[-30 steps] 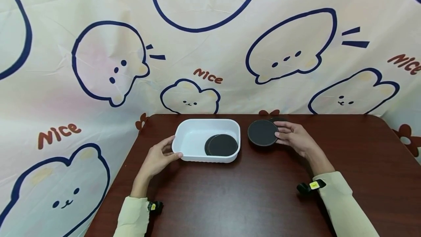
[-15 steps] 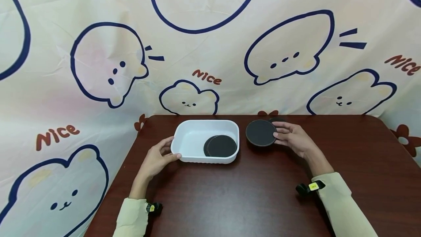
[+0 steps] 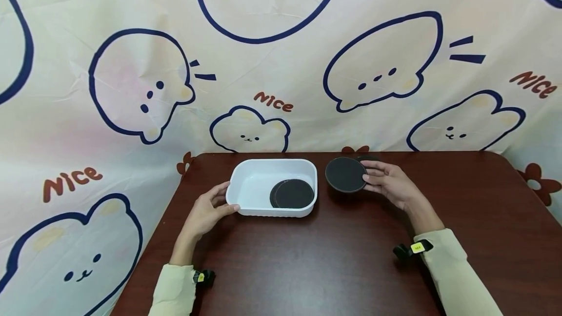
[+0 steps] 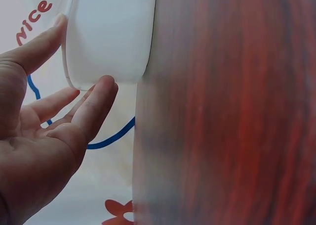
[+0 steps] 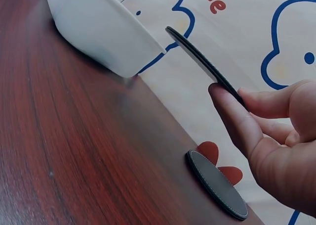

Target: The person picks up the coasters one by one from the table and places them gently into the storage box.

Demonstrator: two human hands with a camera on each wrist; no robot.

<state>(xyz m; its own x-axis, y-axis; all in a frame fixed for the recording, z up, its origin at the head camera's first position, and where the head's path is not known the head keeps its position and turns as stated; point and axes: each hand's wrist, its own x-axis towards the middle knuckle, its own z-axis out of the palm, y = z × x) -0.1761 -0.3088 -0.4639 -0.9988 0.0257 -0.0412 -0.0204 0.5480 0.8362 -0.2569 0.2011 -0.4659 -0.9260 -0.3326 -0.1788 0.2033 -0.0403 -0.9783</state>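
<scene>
A white rectangular tub (image 3: 250,184) stands on the table with several round black coasters (image 3: 295,194) overlapping at its right end. My left hand (image 3: 206,212) holds the tub's left end, thumb at the near corner and fingers along the side; the left wrist view shows the tub's outer wall (image 4: 111,37) against the fingertips. My right hand (image 3: 392,184) pinches a black coaster (image 3: 345,175) by its right edge, raised above the table and right of the tub. Seen edge-on in the right wrist view, the held coaster (image 5: 197,57) may be more than one layer.
Another black coaster (image 5: 217,184) with a stitched edge lies on the table behind my right hand, mostly hidden in the head view. A brown wood-grain table (image 3: 307,262) reaches back to a printed cloth (image 3: 307,77).
Both hands keep their holds and barely move. The whole head view slides slightly left. The held coaster tips a little and stays beside the tub.
</scene>
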